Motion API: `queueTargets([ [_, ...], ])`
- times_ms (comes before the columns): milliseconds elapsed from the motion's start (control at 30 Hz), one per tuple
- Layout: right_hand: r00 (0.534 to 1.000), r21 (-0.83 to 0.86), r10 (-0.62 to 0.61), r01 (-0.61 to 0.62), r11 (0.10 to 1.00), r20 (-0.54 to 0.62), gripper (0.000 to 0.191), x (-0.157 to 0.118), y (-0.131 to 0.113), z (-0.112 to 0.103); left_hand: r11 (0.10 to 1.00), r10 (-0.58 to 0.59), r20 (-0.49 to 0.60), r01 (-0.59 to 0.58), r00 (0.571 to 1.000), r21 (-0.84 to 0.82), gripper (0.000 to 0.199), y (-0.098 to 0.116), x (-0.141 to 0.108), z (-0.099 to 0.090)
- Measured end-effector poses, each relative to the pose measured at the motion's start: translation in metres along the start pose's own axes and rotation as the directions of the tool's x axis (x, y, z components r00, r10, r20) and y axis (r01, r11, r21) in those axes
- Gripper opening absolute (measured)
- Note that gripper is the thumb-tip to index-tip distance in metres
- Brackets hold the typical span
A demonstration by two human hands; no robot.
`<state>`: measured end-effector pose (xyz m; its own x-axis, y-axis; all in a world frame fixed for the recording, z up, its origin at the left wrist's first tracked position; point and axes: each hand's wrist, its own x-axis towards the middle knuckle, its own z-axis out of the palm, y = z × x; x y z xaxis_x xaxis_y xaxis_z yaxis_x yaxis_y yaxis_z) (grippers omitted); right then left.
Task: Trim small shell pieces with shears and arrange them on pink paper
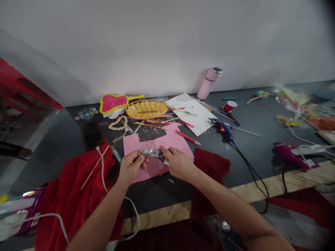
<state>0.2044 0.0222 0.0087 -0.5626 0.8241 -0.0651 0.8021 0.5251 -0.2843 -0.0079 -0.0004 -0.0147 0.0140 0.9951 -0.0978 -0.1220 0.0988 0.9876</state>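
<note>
My right hand is wrapped round the handles of a pair of pruning shears, whose metal blades point left. My left hand is closed in a pinch close to the blade tips; whatever is between its fingers is too small to make out. Both hands are over a sheet of pink paper. A few small pale cut pieces lie on the paper just beyond the blades. Farther back rests a heart shape made of pale bits.
Behind the paper stand a wicker basket and a pink-yellow paddle shape. White paper, a blue glue gun, a red thread spool and a pink bottle are to the right. Left are a phone and red cloth.
</note>
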Motion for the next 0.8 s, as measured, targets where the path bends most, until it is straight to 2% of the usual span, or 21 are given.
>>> queueTargets([
  [267,0.996,0.093,-0.082,0.078,0.993,0.039,0.060,0.000,0.007,-0.004,0.999,0.048,0.023,-0.048,0.999,-0.006,0.021,0.001,-0.003,0.001],
  [533,0.993,0.071,-0.108,0.105,0.992,0.039,0.060,-0.003,0.012,-0.013,0.997,0.081,0.047,-0.082,0.996,0.015,0.020,0.002,-0.006,0.004],
  [667,0.997,-0.012,-0.074,0.074,0.997,-0.004,0.068,-0.001,0.011,-0.015,0.998,0.034,0.074,-0.030,0.997,-0.063,0.022,0.005,-0.004,0.002],
  [800,0.996,-0.055,-0.092,0.091,0.994,-0.018,0.078,0.002,0.014,-0.013,0.990,-0.050,0.115,0.065,0.992,-0.128,0.023,0.006,-0.003,0.001],
])
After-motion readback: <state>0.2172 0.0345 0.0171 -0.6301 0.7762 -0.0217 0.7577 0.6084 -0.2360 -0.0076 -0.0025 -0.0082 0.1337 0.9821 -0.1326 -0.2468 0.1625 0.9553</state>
